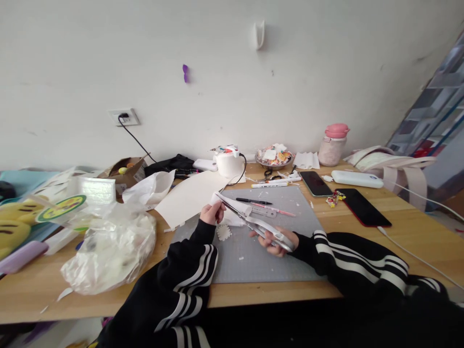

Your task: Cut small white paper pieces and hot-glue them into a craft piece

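Observation:
Large scissors with grey-and-white handles (pixel 251 221) are in my right hand (pixel 276 241), its fingers wrapped round the handles. Their blades point up and left over the cutting mat (pixel 232 263), tips near my left hand (pixel 213 212). My left hand pinches a piece of white paper (pixel 240 206) beside the blades. Whether the blades are closed on the paper I cannot tell. Below the blades, a small white cut-out with a scalloped edge (pixel 224 232) lies on the mat. A black pen (pixel 253 201), a clear ruler (pixel 264 211) and a pinkish pen (pixel 284 212) lie just behind.
A large white sheet (pixel 192 193) spreads behind my left hand. A plastic bag (pixel 108 251) sits at left. Behind stand a white round container (pixel 229 165), a bowl of scraps (pixel 274 155) and a pink-lidded bottle (pixel 332 145). Two phones (pixel 316 183) and a white power bank (pixel 357 179) lie right.

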`<state>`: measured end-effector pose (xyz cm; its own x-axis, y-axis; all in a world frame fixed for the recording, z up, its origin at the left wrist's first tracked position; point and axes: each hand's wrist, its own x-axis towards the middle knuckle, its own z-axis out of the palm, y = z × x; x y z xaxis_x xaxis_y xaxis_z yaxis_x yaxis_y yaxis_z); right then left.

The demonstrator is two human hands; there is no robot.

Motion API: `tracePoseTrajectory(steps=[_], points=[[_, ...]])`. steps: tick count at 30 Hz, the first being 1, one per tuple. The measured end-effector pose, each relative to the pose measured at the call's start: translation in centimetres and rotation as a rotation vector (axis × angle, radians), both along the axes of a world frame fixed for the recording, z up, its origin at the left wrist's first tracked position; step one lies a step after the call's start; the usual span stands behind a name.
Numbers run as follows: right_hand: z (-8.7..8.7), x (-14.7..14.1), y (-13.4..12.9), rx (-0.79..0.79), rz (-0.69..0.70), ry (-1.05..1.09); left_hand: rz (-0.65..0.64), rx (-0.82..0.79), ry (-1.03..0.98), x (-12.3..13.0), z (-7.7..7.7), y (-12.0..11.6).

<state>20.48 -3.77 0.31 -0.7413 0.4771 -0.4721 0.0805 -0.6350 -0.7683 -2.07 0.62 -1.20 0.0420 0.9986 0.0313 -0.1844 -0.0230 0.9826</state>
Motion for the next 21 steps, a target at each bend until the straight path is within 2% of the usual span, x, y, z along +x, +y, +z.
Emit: tracePoseTrajectory(steps=[3,9,12,14,21], points=[[-0.1,0.0,-0.4,0.066,-0.029,0.013,-0.007,0.018,0.010,0.0,-0.1,0.0],[-1.7,-0.3,-2.0,0.361,-0.179,0.076,-0.021,0.036,0.057,-0.2,-0.4,0.2],[-2.1,-0.6,-2.4,0.453,-0.228,0.055,-0.026,0.033,0.059,-0.2,-0.4,0.2],[-2.0,-0.7,-2.3,0.456,-0.226,0.050,-0.029,0.021,0.054,-0.1,-0.3,0.1],[-0.9,-0.2,-1.4,0.311,-0.111,0.018,-0.010,-0.041,0.056,-0.2,0.1,0.3]])
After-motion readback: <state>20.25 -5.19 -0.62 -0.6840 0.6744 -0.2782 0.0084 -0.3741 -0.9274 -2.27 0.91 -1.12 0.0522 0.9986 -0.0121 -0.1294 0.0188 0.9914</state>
